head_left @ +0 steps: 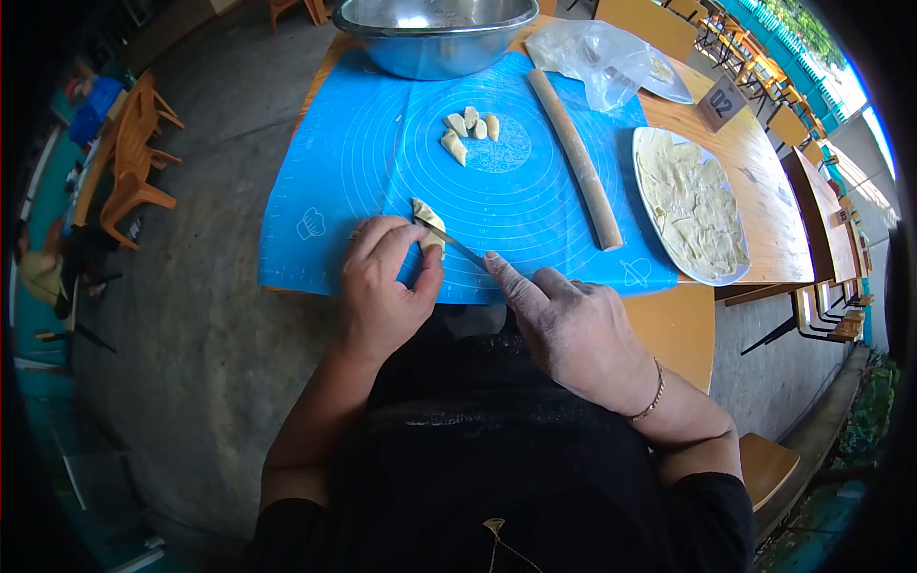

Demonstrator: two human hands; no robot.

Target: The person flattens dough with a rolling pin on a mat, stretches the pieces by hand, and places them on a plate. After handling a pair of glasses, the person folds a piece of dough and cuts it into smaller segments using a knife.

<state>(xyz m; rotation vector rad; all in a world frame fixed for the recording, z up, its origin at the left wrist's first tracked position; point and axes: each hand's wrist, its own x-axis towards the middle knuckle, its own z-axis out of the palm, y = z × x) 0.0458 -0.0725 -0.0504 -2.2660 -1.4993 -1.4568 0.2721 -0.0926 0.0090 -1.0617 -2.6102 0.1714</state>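
Observation:
My left hand [387,282] pinches a short strip of pale dough [432,239] near the front edge of a blue silicone mat [334,172]. My right hand [578,329], dusted with flour, is wrapped round the handle of a knife [462,250], its index finger stretched along the top. The blade lies across the dough, close to my left fingertips. Farther back on the mat sit several cut dough pieces [456,147] in a small cluster. A wooden rolling pin [577,158] rests slantwise on the mat's right side.
A large metal bowl [435,50] stands at the back of the mat. On the right, a white plate [659,234] carries flat dough sheets [690,201]. Behind it are a clear plastic bag [611,67], another plate [673,88] and a sign marked 02 [723,102] on the wooden table [764,215].

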